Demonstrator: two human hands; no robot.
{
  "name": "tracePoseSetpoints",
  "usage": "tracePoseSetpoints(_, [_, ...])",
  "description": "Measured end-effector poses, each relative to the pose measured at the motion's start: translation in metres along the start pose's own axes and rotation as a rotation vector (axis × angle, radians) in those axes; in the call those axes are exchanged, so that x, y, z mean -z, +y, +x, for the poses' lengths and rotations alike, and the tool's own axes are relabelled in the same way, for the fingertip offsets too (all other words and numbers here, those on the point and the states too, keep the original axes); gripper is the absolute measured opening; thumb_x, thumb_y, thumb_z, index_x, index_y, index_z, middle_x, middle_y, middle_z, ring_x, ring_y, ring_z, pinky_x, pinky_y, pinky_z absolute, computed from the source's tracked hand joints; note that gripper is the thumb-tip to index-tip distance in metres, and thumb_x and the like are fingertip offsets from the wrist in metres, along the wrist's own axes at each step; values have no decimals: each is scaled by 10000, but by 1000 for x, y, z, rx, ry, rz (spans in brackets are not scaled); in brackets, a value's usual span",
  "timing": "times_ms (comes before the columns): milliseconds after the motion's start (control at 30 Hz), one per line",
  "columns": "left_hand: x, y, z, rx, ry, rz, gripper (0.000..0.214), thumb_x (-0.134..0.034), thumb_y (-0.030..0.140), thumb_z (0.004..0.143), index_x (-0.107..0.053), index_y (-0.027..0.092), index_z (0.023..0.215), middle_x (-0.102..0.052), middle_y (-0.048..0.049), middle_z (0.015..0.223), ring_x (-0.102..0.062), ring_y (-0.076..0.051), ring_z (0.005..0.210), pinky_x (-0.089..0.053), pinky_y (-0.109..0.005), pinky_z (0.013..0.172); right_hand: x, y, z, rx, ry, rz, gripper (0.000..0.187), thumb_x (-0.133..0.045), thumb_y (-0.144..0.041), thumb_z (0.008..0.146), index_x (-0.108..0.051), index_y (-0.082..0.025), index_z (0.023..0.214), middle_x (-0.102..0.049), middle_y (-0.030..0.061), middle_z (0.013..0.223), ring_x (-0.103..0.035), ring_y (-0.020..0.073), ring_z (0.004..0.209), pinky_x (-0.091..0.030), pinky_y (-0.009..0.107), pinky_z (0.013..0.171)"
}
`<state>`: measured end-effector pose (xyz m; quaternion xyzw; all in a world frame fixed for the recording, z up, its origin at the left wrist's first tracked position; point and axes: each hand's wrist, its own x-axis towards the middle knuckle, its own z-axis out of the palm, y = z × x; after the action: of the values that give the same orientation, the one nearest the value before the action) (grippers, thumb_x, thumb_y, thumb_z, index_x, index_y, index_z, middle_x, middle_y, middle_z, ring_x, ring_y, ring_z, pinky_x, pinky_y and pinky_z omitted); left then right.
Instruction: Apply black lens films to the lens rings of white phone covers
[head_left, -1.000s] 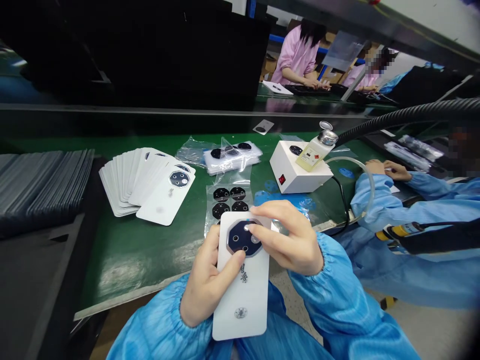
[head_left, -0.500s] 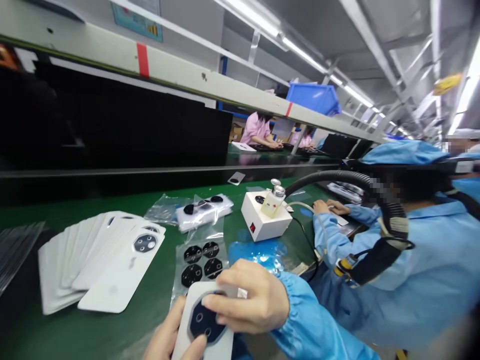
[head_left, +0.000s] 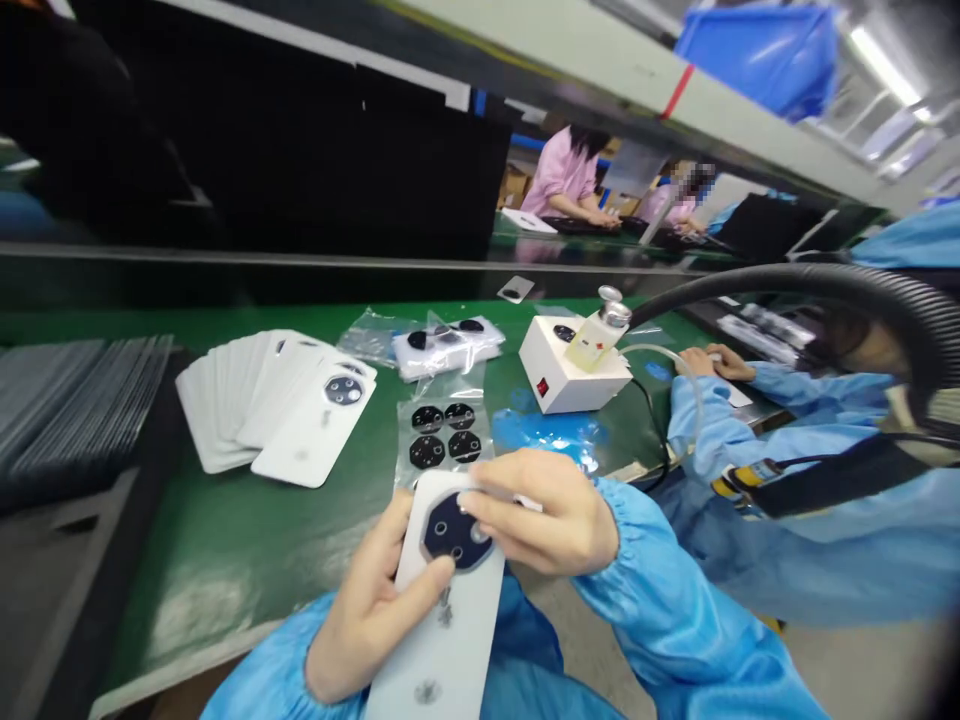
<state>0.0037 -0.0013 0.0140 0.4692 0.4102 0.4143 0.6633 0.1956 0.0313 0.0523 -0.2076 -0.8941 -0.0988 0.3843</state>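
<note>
White phone-shaped card gripped between left hand and right hand

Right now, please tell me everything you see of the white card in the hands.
The white card is a long, round-cornered plate, plastic-looking, held tilted. A dark octagonal piece with round openings sits near its top end, grey marks lower down. The left hand grips its edge, thumb on its face; right fingertips touch the dark piece.
</note>
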Motion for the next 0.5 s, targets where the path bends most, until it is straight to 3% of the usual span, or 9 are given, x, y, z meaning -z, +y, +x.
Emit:
tracePoseSetpoints(100, [-3,1,5,-53,-12,-1,271,-628,351,782,-544,227,1008,-596,26,684,-603,-170,782,-484,-233,700,0,0,-3,-101,1,87,180,-516,-140,838,-638,-81,958,-665,172,995,-635,218,900,-548,343,691])
tracePoseSetpoints(300, [-10,6,5,-214,75,302,115,-515,296,837,-540,234,931,-583,41,708,-564,-131,606,-440,-230,570,-4,-4,8,-303,114,30,32,-583,-140,809,-588,-147,841,-631,91,889,-575,184,825,-496,376,700])
tracePoseSetpoints(500, [-15,9,2,-340,153,501,105,-484,300,831,-541,251,906,-608,52,691,-588,-142,605,-453,-226,592,-6,-7,13,-349,116,6,70,-563,-105,791,-547,-173,794,-579,40,825,-531,164,807,-442,354,704])
